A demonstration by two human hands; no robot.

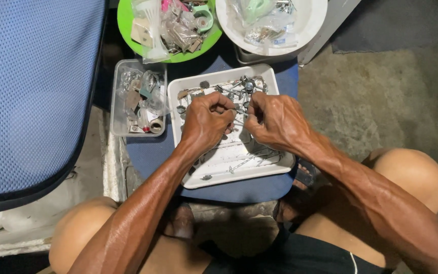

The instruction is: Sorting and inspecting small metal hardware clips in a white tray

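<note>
Head view: our left hand (206,122) and right hand (275,122) both pinched thin metal screws (239,119) over the white tray (229,170); stiff, light, slippery, they seemed best gripped along the shank.

Both hands meet over a white tray (275,167) of long screws (239,91): left hand (206,122) and right hand (275,119) pinch one screw together.
</note>
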